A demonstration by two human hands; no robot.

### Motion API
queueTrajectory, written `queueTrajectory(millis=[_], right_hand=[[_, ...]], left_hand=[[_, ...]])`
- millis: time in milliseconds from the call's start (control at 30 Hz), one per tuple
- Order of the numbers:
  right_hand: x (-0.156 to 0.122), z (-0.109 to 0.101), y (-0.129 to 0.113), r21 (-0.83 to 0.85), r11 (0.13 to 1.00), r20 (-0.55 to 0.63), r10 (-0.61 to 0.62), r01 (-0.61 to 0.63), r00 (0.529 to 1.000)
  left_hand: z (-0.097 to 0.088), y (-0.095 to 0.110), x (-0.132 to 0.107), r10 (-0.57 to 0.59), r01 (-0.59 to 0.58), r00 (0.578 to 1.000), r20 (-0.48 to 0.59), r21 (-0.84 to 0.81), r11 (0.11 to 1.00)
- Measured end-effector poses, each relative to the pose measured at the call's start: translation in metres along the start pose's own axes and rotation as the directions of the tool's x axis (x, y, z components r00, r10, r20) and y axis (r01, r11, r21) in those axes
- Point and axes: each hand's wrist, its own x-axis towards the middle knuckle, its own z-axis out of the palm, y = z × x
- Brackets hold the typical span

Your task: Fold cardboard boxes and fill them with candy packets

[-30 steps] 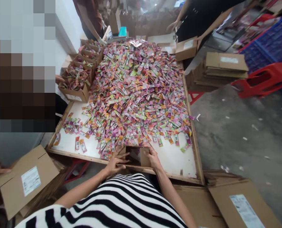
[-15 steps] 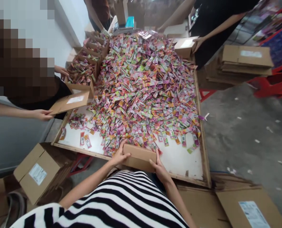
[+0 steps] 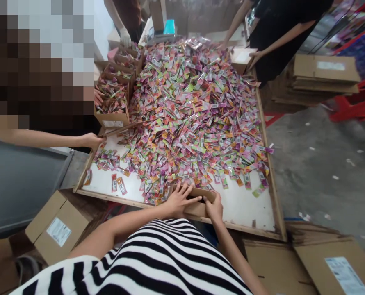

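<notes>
A small cardboard box [image 3: 197,209] is at the table's near edge, in front of my striped top. My right hand [image 3: 215,207] grips its right end, thumb at the opening. My left hand [image 3: 179,200] lies over the left part of the box, its fingers stretched and spread across the top. Part of the opening shows dark between the hands; the inside is mostly hidden. Just beyond the box spreads a big heap of small colourful sachets [image 3: 188,123].
The white table [image 3: 244,209] has a raised wooden rim. Filled boxes [image 3: 113,119] line its left side, where a co-worker's hand [image 3: 93,140] holds flat cardboard. Another person at far right holds a box [image 3: 240,59]. Stacked cartons stand at lower left [image 3: 58,229] and lower right [image 3: 333,262].
My left hand has moved from the box's left end onto its top, with the fingers spread. The box now shows an opening. The co-worker's cardboard on the left has swung in over the table.
</notes>
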Motion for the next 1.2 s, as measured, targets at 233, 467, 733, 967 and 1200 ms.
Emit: queueTrajectory(millis=[233,467,733,967,1200], right_hand=[[-0.009,0.084,-0.027,-0.042,0.897,0.031,-0.44,0.441,0.898],[0.037,0.201,-0.049,-0.022,0.306,0.903,-0.403,0.952,0.15],[0.144,0.089,-0.065,-0.294,0.336,0.814,-0.403,0.895,0.418],[0.27,0.002,-0.102,-0.154,0.756,0.393,-0.544,0.637,0.741],[0.269,0.062,-0.079,-0.127,0.943,0.446,-0.222,0.306,0.867]], left_hand=[[-0.137,-0.029,-0.134,-0.479,0.38,0.74,-0.472,-0.294,0.877],[-0.106,-0.029,-0.252,-0.953,0.356,-0.002,-0.303,-0.891,0.283],[0.058,-0.034,-0.092,-0.998,0.18,0.011,-0.063,-0.982,0.064],[0.087,-0.043,-0.037,-0.989,0.275,-0.109,0.103,-0.953,-0.129],[0.108,-0.026,-0.002,-0.967,0.309,-0.244,0.076,-0.939,-0.152]])
